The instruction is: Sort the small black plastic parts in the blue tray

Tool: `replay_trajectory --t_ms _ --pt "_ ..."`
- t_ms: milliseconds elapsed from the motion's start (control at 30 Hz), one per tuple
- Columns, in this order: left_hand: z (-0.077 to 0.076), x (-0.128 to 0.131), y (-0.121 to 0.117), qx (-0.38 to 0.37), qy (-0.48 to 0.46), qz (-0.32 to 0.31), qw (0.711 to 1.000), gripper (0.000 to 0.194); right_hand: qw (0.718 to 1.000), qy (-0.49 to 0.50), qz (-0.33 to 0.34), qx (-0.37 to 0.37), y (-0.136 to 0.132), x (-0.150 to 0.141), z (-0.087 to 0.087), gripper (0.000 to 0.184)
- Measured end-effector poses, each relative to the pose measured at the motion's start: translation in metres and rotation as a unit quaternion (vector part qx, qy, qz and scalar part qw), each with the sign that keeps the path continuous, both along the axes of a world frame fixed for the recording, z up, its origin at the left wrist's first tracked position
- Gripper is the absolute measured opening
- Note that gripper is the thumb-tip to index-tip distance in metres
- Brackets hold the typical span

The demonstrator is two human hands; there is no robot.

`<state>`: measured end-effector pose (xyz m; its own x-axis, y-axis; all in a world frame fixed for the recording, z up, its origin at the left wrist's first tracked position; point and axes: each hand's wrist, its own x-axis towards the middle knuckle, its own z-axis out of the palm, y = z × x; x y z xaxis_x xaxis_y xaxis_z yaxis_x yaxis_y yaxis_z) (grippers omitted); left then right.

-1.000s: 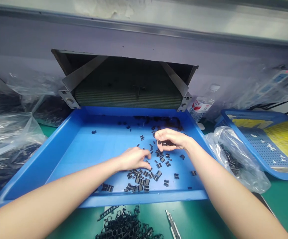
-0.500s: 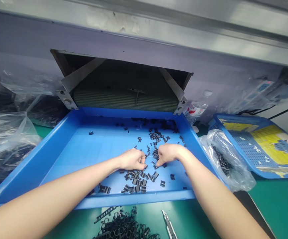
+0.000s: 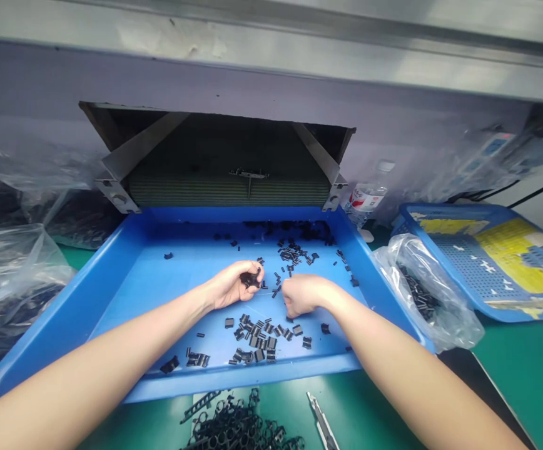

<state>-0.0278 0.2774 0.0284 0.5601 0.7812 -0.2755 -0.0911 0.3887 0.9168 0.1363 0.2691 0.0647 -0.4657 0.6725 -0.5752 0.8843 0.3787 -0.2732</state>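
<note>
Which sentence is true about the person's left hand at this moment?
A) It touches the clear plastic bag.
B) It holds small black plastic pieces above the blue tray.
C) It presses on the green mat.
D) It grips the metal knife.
B: the left hand is turned palm-up above the blue plastic tray, with small black plastic pieces held in its fingers.

We look out from a camera worn on the person's head, facing forward and tipped down, close above the left hand and the right hand. Both hands sit near the middle of our frame, over a blue plastic tray. Beyond the hands, higher in the frame, we face a grey machine housing; nearer than the hands, along the lower edge, we catch the green worktop.
</note>
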Motion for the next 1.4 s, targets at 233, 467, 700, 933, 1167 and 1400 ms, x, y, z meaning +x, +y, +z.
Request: replay_trajectory --t_ms 233,467,700,933,1167,1400 --pt "-0.004 -0.002 0.003 -0.031 -0.028 0.023 0.999 0.007 0.925 0.365 -0.066 -0.084 0.017 0.042 0.020 0.026" --pt "-0.003 -0.003 0.004 -0.019 -0.028 0.013 0.999 0.007 0.817 0.557 -0.146 0.014 0.025 0.048 0.020 0.034" --pt "-0.005 -0.002 -0.001 0.037 0.032 0.006 0.999 0.025 0.923 0.313 -0.204 0.097 0.010 0.050 0.017 0.028" --pt "-0.007 0.032 -0.022 0.303 0.325 -0.079 0.892 0.017 0.971 0.104 -0.158 0.146 -0.032 0.056 -0.004 0.012" --pt "-0.013 0.057 -0.019 0.348 0.411 -0.091 0.837 0.011 0.965 0.180 -0.165 0.094 -0.034 0.057 -0.019 0.015" --pt "0.000 0.038 -0.007 0.308 0.397 -0.088 0.860 0.028 0.833 0.457 -0.311 0.015 -0.017 0.079 -0.006 0.036"
